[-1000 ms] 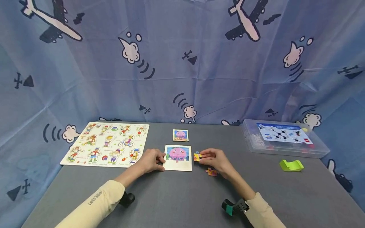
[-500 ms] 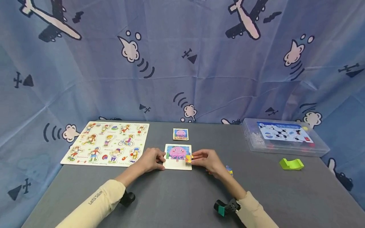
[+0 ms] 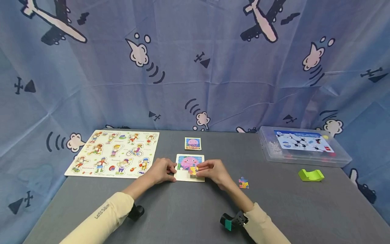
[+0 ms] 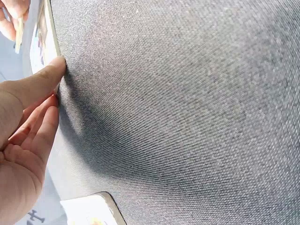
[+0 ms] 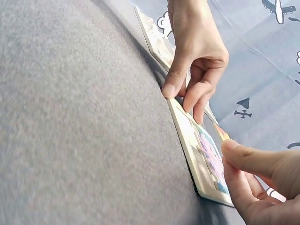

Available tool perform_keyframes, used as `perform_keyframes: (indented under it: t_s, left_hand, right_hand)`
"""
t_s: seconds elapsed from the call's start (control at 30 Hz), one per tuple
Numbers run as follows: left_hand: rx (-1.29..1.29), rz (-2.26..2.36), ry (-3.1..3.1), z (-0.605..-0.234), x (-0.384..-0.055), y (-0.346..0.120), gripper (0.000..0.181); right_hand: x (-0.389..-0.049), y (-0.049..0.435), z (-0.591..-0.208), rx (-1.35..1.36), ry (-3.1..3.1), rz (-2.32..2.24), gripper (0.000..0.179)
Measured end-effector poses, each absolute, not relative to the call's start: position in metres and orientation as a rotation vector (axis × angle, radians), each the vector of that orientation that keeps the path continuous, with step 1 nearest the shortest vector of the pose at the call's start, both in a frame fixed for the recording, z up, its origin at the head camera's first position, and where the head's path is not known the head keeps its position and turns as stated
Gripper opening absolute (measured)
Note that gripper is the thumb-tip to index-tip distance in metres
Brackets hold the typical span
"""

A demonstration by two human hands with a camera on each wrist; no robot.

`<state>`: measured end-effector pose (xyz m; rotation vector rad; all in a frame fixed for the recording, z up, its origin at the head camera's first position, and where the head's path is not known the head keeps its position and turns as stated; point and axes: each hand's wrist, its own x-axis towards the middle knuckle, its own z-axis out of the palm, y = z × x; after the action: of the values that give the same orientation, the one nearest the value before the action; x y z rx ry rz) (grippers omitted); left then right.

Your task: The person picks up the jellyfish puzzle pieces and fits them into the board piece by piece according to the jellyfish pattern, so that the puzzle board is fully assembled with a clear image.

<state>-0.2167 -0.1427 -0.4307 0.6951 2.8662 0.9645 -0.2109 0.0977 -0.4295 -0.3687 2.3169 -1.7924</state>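
A small square puzzle board (image 3: 182, 175) lies on the table, its upper part filled with a pink octopus picture and its lower part bare cream. My left hand (image 3: 160, 170) holds it at the left edge, thumb at the near corner and fingers farther along, as the right wrist view shows. Between thumb and fingers, my right hand (image 3: 214, 172) pinches a yellow-orange puzzle piece (image 3: 193, 170) above the lower part of the board. In the right wrist view that piece (image 5: 221, 133) is tilted and raised off the board. Another puzzle piece (image 3: 243, 183), blue, pink and yellow, lies right of my right hand.
Behind the board lies a small octopus picture card (image 3: 193, 144). A large figure puzzle board (image 3: 112, 154) covers the table's left rear. At right stand a clear plastic box (image 3: 304, 147) and a lime-green curved block (image 3: 311, 175). A patterned curtain (image 3: 195, 67) hangs behind.
My right hand has moved left, carrying the yellow-orange piece from beside the board to above it. The other piece at right has come into full view. The left hand stays in place.
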Motion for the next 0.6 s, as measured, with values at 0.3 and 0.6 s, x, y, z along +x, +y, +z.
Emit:
perform_keyframes:
  t_s: [0.3,0.6]
  left_hand:
    - [0.646,0.982,2.847,-0.429,-0.215,-0.140,0.019]
    - [0.714,0.963,2.864,-0.430,-0.217,-0.144,0.020]
  right_hand:
    - [-0.212,0.081,-0.433,-0.351,2.338,-1.776,0.027]
    - [-0.211,0.064,-0.436,-0.337,2.396,-1.760,0.024]
